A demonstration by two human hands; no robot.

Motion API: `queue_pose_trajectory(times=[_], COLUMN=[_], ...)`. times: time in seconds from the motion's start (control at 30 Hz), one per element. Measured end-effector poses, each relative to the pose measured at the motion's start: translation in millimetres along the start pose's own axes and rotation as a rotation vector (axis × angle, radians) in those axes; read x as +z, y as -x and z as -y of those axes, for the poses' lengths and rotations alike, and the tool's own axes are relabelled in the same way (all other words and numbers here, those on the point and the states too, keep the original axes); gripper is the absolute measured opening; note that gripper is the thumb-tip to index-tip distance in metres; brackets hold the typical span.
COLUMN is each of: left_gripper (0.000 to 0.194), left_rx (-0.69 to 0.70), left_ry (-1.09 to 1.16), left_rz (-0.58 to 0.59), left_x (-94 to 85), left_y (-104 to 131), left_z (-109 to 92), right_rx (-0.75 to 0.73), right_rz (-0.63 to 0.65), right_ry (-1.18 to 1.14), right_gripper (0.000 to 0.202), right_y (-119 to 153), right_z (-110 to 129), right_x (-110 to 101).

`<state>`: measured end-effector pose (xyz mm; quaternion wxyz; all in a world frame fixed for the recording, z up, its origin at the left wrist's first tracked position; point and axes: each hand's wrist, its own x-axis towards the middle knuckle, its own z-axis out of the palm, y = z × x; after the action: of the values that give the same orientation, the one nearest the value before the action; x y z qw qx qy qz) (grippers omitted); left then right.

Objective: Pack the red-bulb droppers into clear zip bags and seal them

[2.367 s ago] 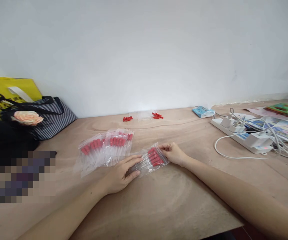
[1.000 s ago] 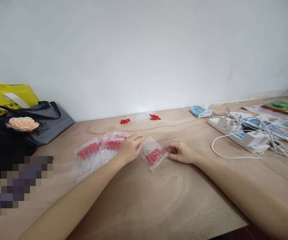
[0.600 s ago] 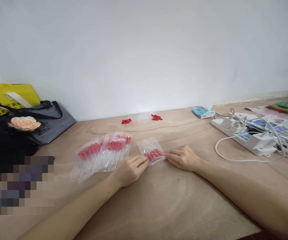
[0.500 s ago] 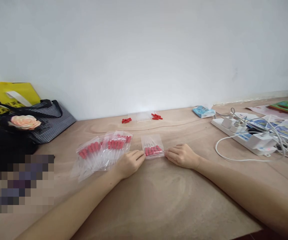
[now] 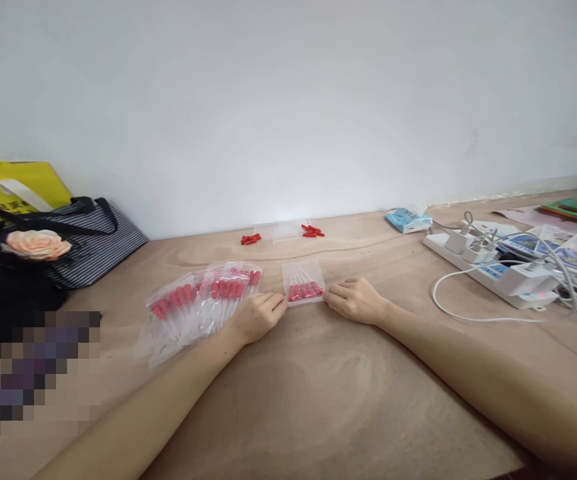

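A small clear zip bag lies flat on the table between my hands. Inside it are several droppers with red bulbs towards me and thin clear tubes pointing away. My left hand has its fingers closed at the bag's near left corner. At the near right corner, the fingers of my right hand are closed on the bag's edge. Just left of my left hand, several filled bags of the same droppers overlap in a fan.
Near the wall lie two clusters of red bulbs, with clear tubes between them. A blue packet sits at the back right. Plugs and white cables crowd a power strip on the right. Bags, including a striped one, stand at left.
Both hands and the bag appear slightly higher in view, partly from a small camera shift. The droppers inside now show more clearly, with the bag flatter. Both hands remain at its near corners.
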<state>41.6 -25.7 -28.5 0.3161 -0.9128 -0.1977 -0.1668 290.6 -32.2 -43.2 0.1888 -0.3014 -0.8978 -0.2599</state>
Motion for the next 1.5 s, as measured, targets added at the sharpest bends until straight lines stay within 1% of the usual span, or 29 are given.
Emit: queue_pose_trajectory(times=[0.1, 0.27, 0.33, 0.43, 0.57, 0.73, 0.83, 0.93, 1.13, 1.23, 1.37, 1.5], left_gripper=[0.023, 0.022, 0.021, 0.021, 0.024, 0.023, 0.022, 0.023, 0.019, 0.019, 0.018, 0.018], left_rx=[0.027, 0.000, -0.012, -0.015, -0.025, -0.023, 0.006, 0.030, -0.020, -0.047, -0.059, -0.065], left_ry=[-0.006, 0.038, 0.061, 0.083, 0.089, 0.092, 0.081, 0.061, 0.093, 0.132, 0.166, 0.197], left_rz=[-0.055, -0.159, -0.185, -0.211, -0.228, -0.258, -0.262, -0.262, -0.267, -0.278, -0.272, -0.257], left_x=[0.7, -0.7, -2.0, -4.3, -6.4, -6.8, -6.6, -7.0, -8.4, -7.9, -6.4, -2.7], left_y=[-1.1, -2.9, -4.1, -5.8, -6.2, -5.2, -5.3, -6.0, -5.6, -4.3, -3.5, -2.1], left_z=[0.5, 0.2, -0.3, -1.1, -1.7, -1.3, -0.8, -0.9, -1.4, -1.0, -1.1, -1.6], right_rx=[-0.024, -0.004, -0.002, -0.047, -0.108, -0.127, -0.134, -0.131, -0.068, -0.049, -0.018, 0.009], right_rz=[-0.021, -0.195, -0.239, -0.259, -0.280, -0.337, -0.322, -0.265, -0.173, -0.154, -0.177, -0.197], right_ry=[0.028, 0.075, 0.086, 0.076, 0.047, 0.046, 0.055, 0.070, 0.122, 0.137, 0.162, 0.178], right_gripper=[0.032, 0.028, 0.024, 0.021, 0.023, 0.024, 0.024, 0.024, 0.022, 0.021, 0.024, 0.030], right_y=[-0.5, -5.1, -10.2, -22.7, -41.4, -49.3, -49.1, -49.6, -45.6, -34.2, -12.4, 0.3], right_z=[-0.2, 3.2, 7.8, 17.6, 28.9, 32.7, 32.7, 33.3, 29.0, 19.0, 4.4, -0.9], right_x=[-0.4, -1.4, -0.6, 3.3, 9.9, 12.5, 11.1, 7.7, 1.5, -0.5, -4.9, -7.7])
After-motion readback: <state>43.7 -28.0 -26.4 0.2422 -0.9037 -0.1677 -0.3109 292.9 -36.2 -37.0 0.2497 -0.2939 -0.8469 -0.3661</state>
